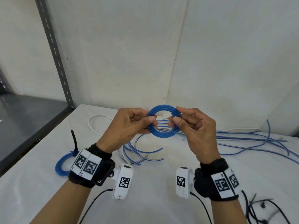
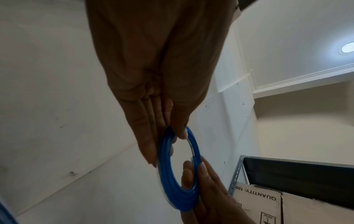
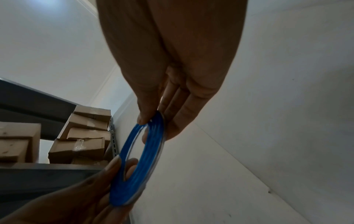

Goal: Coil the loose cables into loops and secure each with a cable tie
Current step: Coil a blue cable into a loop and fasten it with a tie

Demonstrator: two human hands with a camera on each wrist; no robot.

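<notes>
1. Both hands are raised above the white table (image 1: 161, 183), holding one small blue tubing coil (image 1: 163, 134) between them, with several turns lying together in a ring.
2. The left hand (image 1: 129, 126) pinches the coil's left side, thumb in front and fingers curled behind it.
3. The right hand (image 1: 197, 131) pinches the opposite side the same way — thumb on the near face, fingertips on the upper rim.
4. From the left wrist view, the coil (image 2: 172, 181) shows edge-on, gripped at both ends by fingertips; the right wrist view shows the same ring (image 3: 138, 159).
5. On the table by the left wrist lies a second blue coil (image 1: 62, 165), already bound by a black cable tie (image 1: 74, 143) whose tail sticks up.
6. Loose blue tubing (image 1: 242, 143) sprawls across the table beyond the hands, with a white cable (image 1: 97, 122) looped at the far left.
7. Spare black cable ties (image 1: 258, 202) lie near the right forearm — well apart from the held coil.
8. A grey metal shelf (image 1: 32, 113) stands to the left.
</notes>
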